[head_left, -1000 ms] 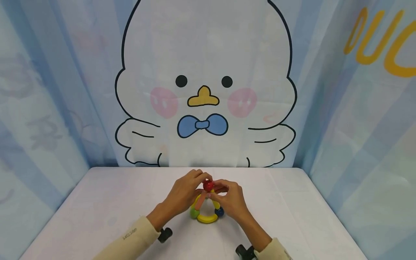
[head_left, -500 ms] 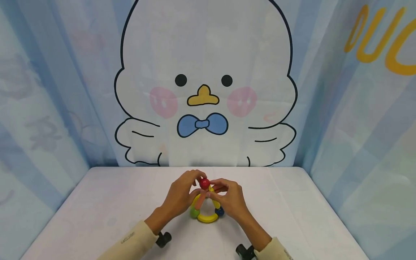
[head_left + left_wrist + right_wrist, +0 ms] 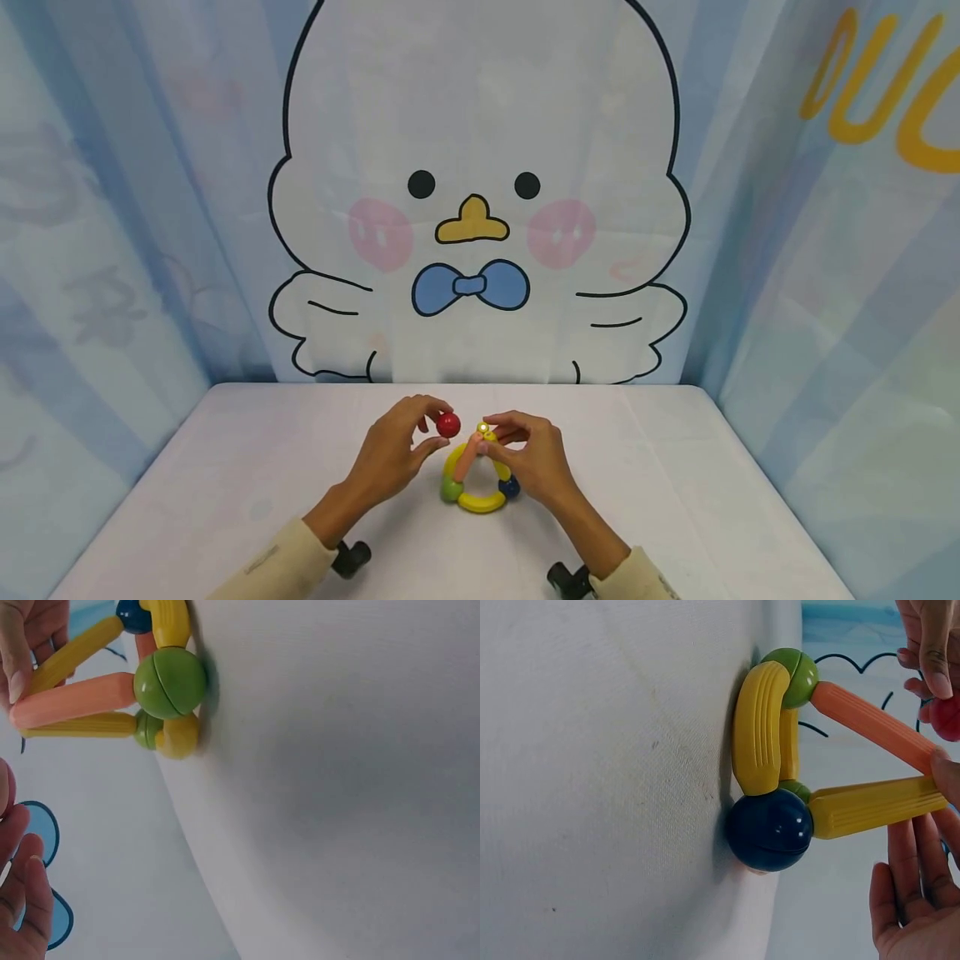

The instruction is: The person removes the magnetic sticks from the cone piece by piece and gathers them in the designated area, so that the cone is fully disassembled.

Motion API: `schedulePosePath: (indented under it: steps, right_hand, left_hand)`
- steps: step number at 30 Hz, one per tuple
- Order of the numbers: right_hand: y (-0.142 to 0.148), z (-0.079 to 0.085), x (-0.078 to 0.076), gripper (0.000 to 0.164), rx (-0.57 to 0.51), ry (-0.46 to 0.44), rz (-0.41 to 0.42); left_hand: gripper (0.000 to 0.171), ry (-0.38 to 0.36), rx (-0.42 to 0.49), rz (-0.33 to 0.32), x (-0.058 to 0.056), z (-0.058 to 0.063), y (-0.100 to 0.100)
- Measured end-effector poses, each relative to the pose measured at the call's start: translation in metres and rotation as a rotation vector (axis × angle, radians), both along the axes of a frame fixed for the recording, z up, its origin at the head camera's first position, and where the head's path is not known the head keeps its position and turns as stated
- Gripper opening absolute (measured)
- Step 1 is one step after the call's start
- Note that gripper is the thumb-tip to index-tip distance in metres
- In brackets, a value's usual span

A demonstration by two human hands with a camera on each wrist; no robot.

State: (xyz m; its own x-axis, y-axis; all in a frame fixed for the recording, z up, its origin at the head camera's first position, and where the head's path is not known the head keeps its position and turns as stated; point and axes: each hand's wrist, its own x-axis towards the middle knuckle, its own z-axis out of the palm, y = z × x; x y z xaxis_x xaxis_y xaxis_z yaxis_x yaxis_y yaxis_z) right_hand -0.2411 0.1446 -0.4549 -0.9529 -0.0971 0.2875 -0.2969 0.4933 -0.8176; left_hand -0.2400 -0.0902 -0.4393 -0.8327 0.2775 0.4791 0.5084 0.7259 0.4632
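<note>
My left hand [image 3: 392, 446] pinches a glossy red ball [image 3: 448, 425], held up to the left of a small frame of toy rods and balls. At the frame's top, my right hand [image 3: 538, 458] pinches the meeting ends of an orange rod [image 3: 874, 727] and yellow straight rods [image 3: 877, 806]. Curved yellow rods [image 3: 482, 502] form the base on the table. A green ball [image 3: 170, 682] and a dark blue ball [image 3: 769, 829] join them at corners, with another green ball [image 3: 795, 789] behind. The red ball is apart from the rod ends.
The frame stands on a white-covered table [image 3: 637, 500]. A curtain with a cartoon duck [image 3: 480, 350] hangs behind the table's back edge, and blue striped curtains [image 3: 825, 333] flank it. A dark wrist camera [image 3: 351, 558] sits at the left sleeve.
My left hand has drawn the red ball off the top of the frame, leftward, baring the rod ends. The right hand keeps its hold at the top; the base has barely moved.
</note>
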Motion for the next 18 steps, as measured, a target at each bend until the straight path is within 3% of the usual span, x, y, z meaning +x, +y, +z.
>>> schedulePosePath:
  steps: [11, 18]
  right_hand:
    - [0.001, 0.001, 0.0, 0.032, 0.007, 0.0, -0.008]
    - [-0.001, 0.003, 0.001, 0.034, -0.017, -0.029, -0.006]
  left_hand:
    - [0.048, -0.03, -0.037, 0.051, 0.004, -0.005, -0.03]
    - [0.044, -0.09, -0.064, 0.089, 0.008, -0.006, -0.051]
